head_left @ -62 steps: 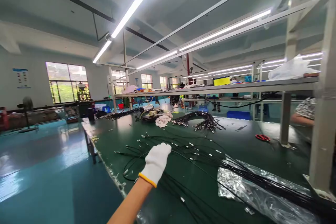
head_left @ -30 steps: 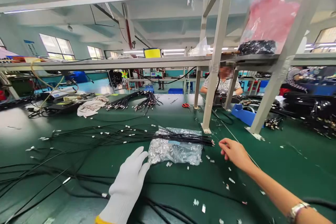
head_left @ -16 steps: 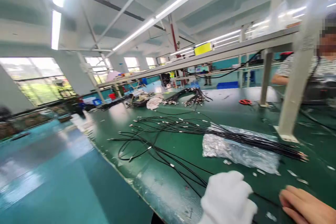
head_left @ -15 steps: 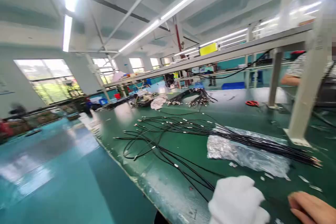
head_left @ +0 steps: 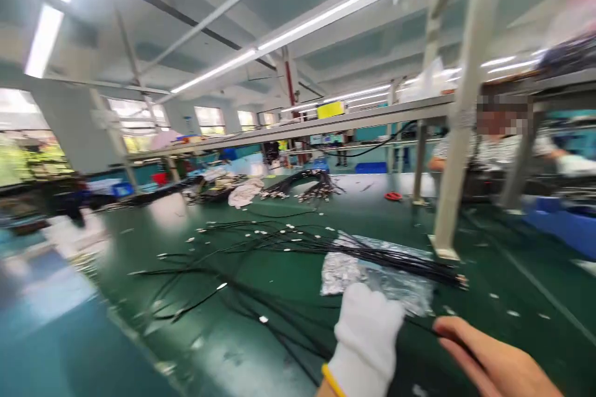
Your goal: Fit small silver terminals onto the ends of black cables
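Observation:
My left hand (head_left: 367, 338), in a white glove with a yellow cuff edge, is closed around black cable near the front of the table. From its right side a thin black cable (head_left: 421, 326) runs into my bare right hand (head_left: 488, 353), pinched between thumb and fingers. Several loose black cables (head_left: 279, 324) with small white tags trail left from the gloved hand, blurred in places. Beyond my hands, a bundle of black cables (head_left: 395, 259) lies across a clear plastic bag (head_left: 344, 273), its ends fanned out to the left.
Further back on the green table (head_left: 153, 223) lie a coiled cable bundle (head_left: 302, 177), a pale cloth (head_left: 244, 192) and red-handled scissors (head_left: 393, 196). A shelf post (head_left: 449, 211) stands at right. A blue bin (head_left: 563, 223) and another person (head_left: 503, 152) are beyond it.
The view has swung right, bringing the person and blue bin into sight. My hands have moved closer to the plastic bag, and a cable now shows stretched between them. The loose cables have shifted.

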The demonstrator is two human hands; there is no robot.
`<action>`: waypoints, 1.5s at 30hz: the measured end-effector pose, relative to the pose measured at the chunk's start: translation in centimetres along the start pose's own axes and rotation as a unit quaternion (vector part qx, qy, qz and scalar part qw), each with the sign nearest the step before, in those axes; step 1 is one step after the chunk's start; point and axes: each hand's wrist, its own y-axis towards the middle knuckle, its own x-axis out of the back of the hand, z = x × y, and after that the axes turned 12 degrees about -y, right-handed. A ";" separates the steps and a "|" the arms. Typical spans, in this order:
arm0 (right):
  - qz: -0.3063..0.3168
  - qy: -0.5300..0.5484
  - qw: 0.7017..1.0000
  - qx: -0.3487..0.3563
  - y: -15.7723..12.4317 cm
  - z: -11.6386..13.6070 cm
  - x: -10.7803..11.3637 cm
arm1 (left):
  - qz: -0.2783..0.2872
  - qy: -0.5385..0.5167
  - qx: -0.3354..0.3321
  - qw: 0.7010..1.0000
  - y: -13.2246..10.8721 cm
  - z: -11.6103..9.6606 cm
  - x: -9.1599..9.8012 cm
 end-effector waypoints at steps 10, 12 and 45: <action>0.089 0.007 0.993 -0.074 -0.7 -0.8 6.0 | -0.043 -0.050 -0.036 0.997 0.2 4.4 -0.9; 0.072 0.010 0.995 -0.076 -0.8 -0.7 5.6 | -0.035 -0.049 -0.046 0.997 0.1 4.5 -0.9; -0.039 0.425 0.809 -0.404 -0.1 -2.4 6.2 | -0.066 -0.041 -0.117 0.990 -0.5 0.1 -3.8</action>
